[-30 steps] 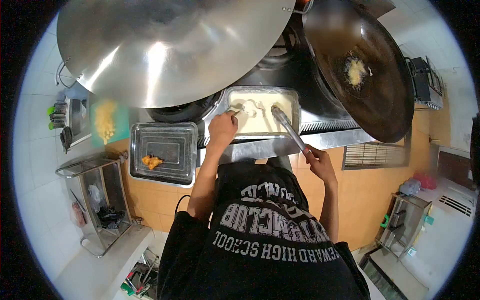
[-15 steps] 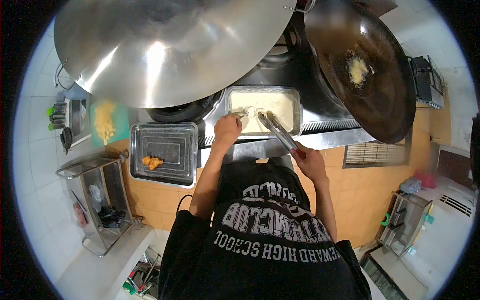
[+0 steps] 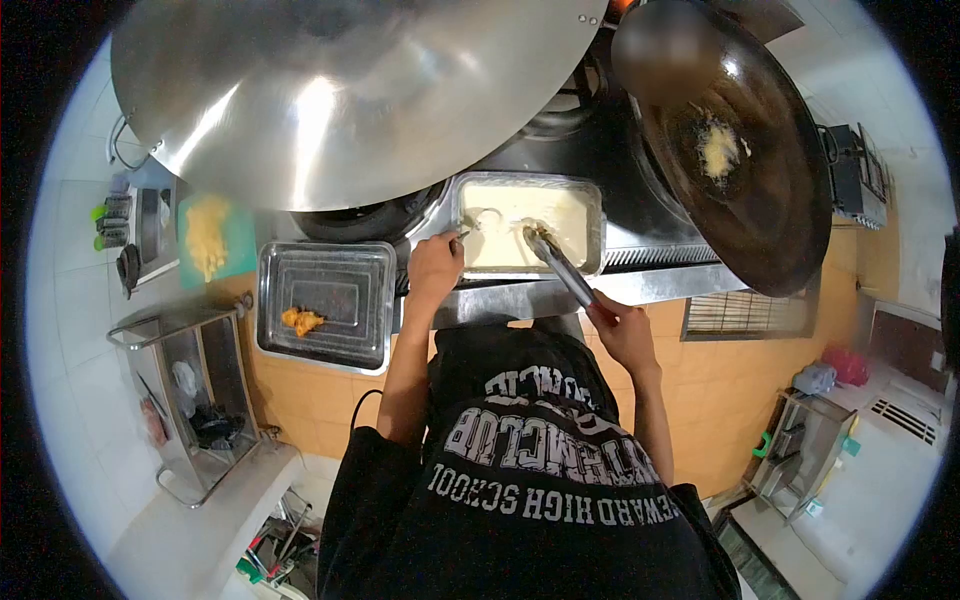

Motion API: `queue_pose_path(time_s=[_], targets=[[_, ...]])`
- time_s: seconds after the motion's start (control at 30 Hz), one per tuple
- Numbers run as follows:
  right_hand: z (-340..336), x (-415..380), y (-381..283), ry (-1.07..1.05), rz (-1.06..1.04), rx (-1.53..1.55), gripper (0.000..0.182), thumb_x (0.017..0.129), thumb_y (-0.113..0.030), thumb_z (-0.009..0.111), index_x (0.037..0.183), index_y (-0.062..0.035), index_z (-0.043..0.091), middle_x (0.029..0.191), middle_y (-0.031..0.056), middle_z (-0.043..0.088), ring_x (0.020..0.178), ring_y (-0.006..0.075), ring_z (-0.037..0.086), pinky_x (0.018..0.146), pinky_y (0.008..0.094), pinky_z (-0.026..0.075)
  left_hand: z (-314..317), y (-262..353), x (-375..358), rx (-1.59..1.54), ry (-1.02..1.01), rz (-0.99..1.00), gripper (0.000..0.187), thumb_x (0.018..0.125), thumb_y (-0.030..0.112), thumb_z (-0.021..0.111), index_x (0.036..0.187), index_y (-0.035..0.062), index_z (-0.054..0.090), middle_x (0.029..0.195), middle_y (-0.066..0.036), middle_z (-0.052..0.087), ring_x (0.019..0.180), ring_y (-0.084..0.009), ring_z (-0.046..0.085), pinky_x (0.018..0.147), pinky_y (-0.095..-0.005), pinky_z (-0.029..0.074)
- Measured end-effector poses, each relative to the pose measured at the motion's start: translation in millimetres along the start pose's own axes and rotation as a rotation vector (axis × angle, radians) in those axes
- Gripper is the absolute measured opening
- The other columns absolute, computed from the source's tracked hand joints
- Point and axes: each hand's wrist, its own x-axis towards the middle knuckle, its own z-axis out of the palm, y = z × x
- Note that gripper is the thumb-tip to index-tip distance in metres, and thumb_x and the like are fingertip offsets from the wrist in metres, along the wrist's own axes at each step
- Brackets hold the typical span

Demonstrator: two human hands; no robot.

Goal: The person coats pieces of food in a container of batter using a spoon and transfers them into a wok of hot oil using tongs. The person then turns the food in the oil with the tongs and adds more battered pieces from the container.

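Observation:
A clear rectangular container [image 3: 597, 232] of pale batter [image 3: 500, 252] sits at the stove's front edge. My left hand [image 3: 436, 266] is closed around the handle of a spoon [image 3: 486, 222], whose bowl dips into the batter at the left. In my right hand [image 3: 618, 325] are metal tongs [image 3: 570, 276] with a red grip. Their tips are down in the batter near the middle, coated, and whatever lies between them is too small to tell. A metal tray [image 3: 378, 310] left of my left hand holds a small golden fried piece [image 3: 302, 320].
A large steel lid or pan [image 3: 350, 90] covers the upper left. On the upper right a dark wok [image 3: 770, 200] has pale frying bits [image 3: 718, 152] in it. A green board [image 3: 240, 245] with yellow pieces lies far left. A wire rack [image 3: 750, 315] shows at right.
My left hand and the spoon have moved a little to the left. The tongs have shifted slightly right and down, still in the batter.

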Motion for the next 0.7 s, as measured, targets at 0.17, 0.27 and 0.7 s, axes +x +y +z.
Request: queue_pose_path(time_s=[0.17,0.27,0.7], targets=[[-13,-8,4,-0.025,0.045,0.035,0.037,0.089,-0.029,0.067,0.119,-0.0073,0.066,0.075,0.0169,0.068,0.067,0.0286,0.069,0.063,0.0381,0.053,-7,-2,-6,-0.059,0.038,-0.001,0.025,0.086,0.020,0.056,0.103,0.0099,0.072,0.088,-0.024,0.067,0.085,-0.0415,0.065,0.077,-0.0489,0.052],[-20,-8,8,-0.045,0.077,-0.094,0.039,0.090,-0.034,0.065,0.120,-0.0100,0.065,0.072,0.0143,0.068,0.065,0.0299,0.068,0.061,0.0392,0.053,1,-4,-3,-0.035,0.032,0.007,0.024,0.086,0.020,0.056,0.101,0.0094,0.072,0.087,-0.023,0.067,0.085,-0.0415,0.065,0.078,-0.0490,0.052],[-14,-1,11,0.061,0.095,-0.273,0.041,0.088,-0.036,0.065,0.124,-0.0160,0.063,0.064,0.0096,0.063,0.060,0.0287,0.064,0.055,0.0411,0.050,15,26,-5,0.016,-0.018,0.041,0.021,0.088,0.019,0.055,0.099,0.0096,0.071,0.085,-0.023,0.068,0.082,-0.0403,0.065,0.076,-0.0490,0.052]])
